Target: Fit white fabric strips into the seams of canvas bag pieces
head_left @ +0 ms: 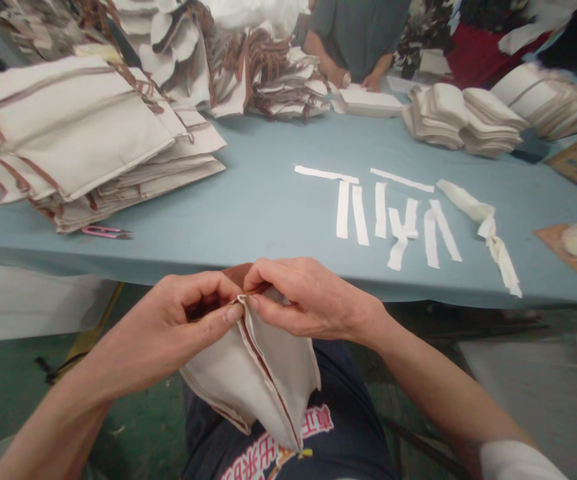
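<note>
A cream fabric piece (288,360) with brown-edged seams hangs over my lap, its top edge held up between both hands. My left hand (193,317) pinches that edge between thumb and fingers at the head of the brown seam. Right beside it, nearly touching, my right hand (303,293) grips the same edge with bent fingers. A brown strip (238,272) shows behind the fingertips. The lower corners of the fabric hang free.
Stacked cream fabric pieces (78,127) and pink snips (106,232) lie left on the blue table (258,193). White strips (381,210) and a twisted cloth (488,227) lie right. Folded stacks (438,117) stand farther back. Across the table, a person (356,40) handles pale sheets (368,101).
</note>
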### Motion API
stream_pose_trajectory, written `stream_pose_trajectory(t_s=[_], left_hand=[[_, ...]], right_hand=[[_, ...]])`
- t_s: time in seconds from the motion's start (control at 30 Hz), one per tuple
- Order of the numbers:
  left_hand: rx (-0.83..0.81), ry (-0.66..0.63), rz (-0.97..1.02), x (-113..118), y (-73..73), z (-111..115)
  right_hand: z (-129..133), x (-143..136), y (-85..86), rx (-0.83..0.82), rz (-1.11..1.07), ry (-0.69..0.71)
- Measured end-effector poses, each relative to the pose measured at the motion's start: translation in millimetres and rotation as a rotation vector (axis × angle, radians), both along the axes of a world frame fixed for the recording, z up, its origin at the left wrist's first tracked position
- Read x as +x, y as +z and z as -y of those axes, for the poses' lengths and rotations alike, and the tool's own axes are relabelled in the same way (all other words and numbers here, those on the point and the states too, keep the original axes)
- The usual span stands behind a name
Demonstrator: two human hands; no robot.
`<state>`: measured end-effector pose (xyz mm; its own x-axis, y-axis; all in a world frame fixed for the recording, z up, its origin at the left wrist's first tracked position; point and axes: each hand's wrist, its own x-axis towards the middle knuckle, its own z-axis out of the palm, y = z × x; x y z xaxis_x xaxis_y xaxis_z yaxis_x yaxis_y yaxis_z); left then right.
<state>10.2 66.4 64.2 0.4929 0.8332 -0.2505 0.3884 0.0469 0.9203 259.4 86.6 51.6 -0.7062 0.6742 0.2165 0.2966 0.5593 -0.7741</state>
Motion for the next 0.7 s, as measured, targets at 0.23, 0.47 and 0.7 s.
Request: stream_pose_trajectory(t_s=[0.23, 0.47, 0.7], left_hand=[[0.139, -0.087, -0.078, 5, 13.0, -8], [0.251, -0.127, -0.142, 5, 17.8, -11], [0.347, -0.161, -0.152, -9, 18.1, -12]], right_hand=[[1, -5, 5.5, 0.065, 0.044, 0.016], [-1, -13, 5.0, -0.176, -0.032, -0.020], [-2, -23, 9.7, -0.247, 0.109, -0.084]])
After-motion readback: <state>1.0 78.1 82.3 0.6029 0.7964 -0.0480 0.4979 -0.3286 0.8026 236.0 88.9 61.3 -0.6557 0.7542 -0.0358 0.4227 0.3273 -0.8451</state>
